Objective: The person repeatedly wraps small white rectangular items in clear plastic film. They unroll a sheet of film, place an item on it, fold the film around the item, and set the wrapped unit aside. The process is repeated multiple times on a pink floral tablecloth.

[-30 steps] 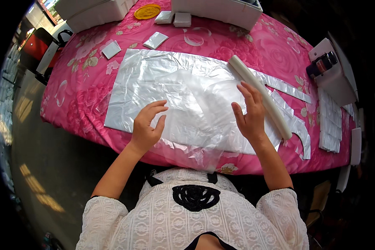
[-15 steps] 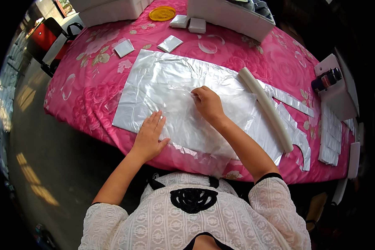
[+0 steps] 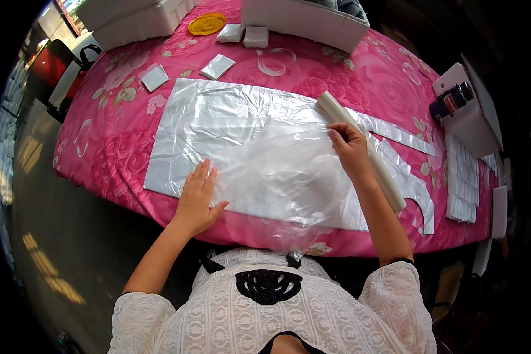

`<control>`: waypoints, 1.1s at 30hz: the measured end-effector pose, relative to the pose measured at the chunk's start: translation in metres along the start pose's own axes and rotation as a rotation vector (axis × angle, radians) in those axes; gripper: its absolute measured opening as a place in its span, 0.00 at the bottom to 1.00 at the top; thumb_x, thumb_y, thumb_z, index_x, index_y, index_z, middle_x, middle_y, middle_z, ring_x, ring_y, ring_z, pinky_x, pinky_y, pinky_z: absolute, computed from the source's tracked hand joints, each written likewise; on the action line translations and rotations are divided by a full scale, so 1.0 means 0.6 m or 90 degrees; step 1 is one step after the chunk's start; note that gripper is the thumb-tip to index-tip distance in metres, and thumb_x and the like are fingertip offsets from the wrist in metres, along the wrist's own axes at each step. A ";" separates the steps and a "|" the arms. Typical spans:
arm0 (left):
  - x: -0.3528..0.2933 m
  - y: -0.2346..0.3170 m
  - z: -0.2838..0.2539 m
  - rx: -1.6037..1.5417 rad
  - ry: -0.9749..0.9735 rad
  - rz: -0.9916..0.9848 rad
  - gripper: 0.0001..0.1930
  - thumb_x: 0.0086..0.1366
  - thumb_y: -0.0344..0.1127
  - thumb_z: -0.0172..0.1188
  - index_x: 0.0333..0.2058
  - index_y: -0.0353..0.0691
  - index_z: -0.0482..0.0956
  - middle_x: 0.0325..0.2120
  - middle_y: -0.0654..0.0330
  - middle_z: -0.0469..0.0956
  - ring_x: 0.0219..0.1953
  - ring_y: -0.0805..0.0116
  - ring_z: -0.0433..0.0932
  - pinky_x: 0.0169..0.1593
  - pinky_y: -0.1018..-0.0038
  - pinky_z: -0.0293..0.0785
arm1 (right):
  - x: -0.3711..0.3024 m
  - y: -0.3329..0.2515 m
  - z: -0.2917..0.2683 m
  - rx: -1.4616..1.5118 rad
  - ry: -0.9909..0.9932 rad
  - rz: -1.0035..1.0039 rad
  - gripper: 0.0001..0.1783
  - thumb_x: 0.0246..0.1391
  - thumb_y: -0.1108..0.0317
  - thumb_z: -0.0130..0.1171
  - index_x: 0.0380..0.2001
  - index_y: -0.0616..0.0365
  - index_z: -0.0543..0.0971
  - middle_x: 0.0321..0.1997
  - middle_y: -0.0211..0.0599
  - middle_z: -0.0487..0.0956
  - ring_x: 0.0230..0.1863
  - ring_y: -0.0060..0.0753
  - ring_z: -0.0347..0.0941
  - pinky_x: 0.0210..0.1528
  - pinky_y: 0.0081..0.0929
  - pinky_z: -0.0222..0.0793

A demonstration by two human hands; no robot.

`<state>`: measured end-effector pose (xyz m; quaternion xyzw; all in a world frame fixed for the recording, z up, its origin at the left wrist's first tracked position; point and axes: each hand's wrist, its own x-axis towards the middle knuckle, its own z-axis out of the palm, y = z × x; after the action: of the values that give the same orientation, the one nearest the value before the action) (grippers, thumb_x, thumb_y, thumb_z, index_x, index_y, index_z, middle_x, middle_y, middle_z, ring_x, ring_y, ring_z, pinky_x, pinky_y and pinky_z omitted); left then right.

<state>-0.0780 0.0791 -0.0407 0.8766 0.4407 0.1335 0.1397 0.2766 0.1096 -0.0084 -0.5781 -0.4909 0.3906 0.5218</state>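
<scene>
A large silvery-white plastic bag with long handle strips lies flat on the table, its handles toward the right. Over it spreads a thin clear plastic sheet, crumpled, with its near part hanging over the table edge. Pinched between the fingers of my right hand is the far right corner of that clear sheet, beside the pale tube. My left hand lies flat with fingers spread, pressing at the left end of the clear sheet on top of the bag. A long cream tube rests across the bag's handle end.
The table has a pink floral cloth. At the back are white foam boxes, a yellow round item and several small folded plastic packets. To the right stand a dark bottle and a stack of folded bags.
My right hand has moved rightward, drawing the clear sheet's corner toward the tube. My left hand stays pressed flat. The whole view has shifted slightly.
</scene>
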 end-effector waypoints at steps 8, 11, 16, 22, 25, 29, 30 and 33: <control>0.136 -0.002 0.005 -0.007 0.145 0.011 0.42 0.52 0.47 0.63 0.59 0.33 0.53 0.57 0.46 0.57 0.60 0.50 0.55 0.60 0.62 0.55 | -0.016 -0.006 0.031 -0.016 -0.105 -0.027 0.11 0.46 0.76 0.61 0.36 0.61 0.76 0.29 0.24 0.74 0.29 0.12 0.67 0.31 0.12 0.64; 0.161 0.019 0.014 -0.064 0.059 -0.070 0.44 0.50 0.46 0.64 0.59 0.33 0.51 0.53 0.46 0.62 0.56 0.50 0.61 0.57 0.64 0.59 | -0.018 -0.013 0.021 -0.082 -0.151 -0.030 0.17 0.43 0.78 0.63 0.39 0.61 0.76 0.36 0.28 0.75 0.34 0.16 0.69 0.36 0.14 0.66; 0.157 0.021 0.013 -0.166 0.077 -0.077 0.22 0.50 0.35 0.64 0.45 0.38 0.72 0.33 0.56 0.76 0.33 0.62 0.75 0.41 0.69 0.70 | -0.034 -0.035 -0.014 -0.169 -0.180 -0.033 0.22 0.40 0.80 0.62 0.43 0.61 0.75 0.42 0.31 0.74 0.38 0.19 0.70 0.39 0.15 0.67; 0.127 -0.024 -0.023 -0.312 0.112 -0.128 0.08 0.52 0.30 0.62 0.31 0.35 0.78 0.24 0.60 0.75 0.22 0.71 0.71 0.28 0.77 0.67 | -0.006 -0.022 -0.142 -0.037 -0.024 0.028 0.22 0.42 0.83 0.58 0.45 0.61 0.73 0.43 0.32 0.75 0.41 0.21 0.71 0.43 0.16 0.68; 0.107 -0.049 -0.038 -0.319 0.095 -0.174 0.06 0.52 0.28 0.61 0.28 0.33 0.76 0.22 0.64 0.71 0.23 0.76 0.65 0.28 0.80 0.62 | 0.009 -0.014 -0.205 0.016 0.069 -0.003 0.20 0.44 0.82 0.58 0.44 0.64 0.73 0.43 0.34 0.75 0.41 0.21 0.71 0.46 0.17 0.68; 0.092 -0.035 -0.051 -0.457 -0.016 -0.279 0.05 0.56 0.30 0.58 0.28 0.34 0.76 0.20 0.69 0.71 0.21 0.81 0.66 0.26 0.82 0.63 | -0.004 -0.014 -0.235 0.079 0.134 0.014 0.20 0.44 0.82 0.58 0.44 0.64 0.72 0.44 0.35 0.75 0.43 0.23 0.71 0.48 0.18 0.67; 0.090 -0.015 -0.059 -0.524 -0.041 -0.280 0.05 0.56 0.31 0.59 0.28 0.35 0.76 0.19 0.69 0.70 0.20 0.82 0.65 0.25 0.82 0.63 | -0.016 -0.019 -0.219 0.116 0.107 0.026 0.20 0.44 0.82 0.58 0.44 0.63 0.72 0.45 0.35 0.74 0.43 0.23 0.71 0.49 0.18 0.67; 0.105 0.077 -0.070 -0.685 -0.152 -0.265 0.07 0.57 0.34 0.59 0.28 0.35 0.76 0.17 0.71 0.69 0.19 0.84 0.65 0.24 0.83 0.64 | -0.066 -0.047 -0.117 0.201 -0.016 0.086 0.24 0.43 0.82 0.58 0.47 0.63 0.70 0.47 0.35 0.73 0.45 0.24 0.70 0.49 0.20 0.66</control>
<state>-0.0227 0.1087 0.0218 0.5867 0.4551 0.2084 0.6366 0.3312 0.0549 0.0277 -0.5152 -0.3903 0.5044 0.5726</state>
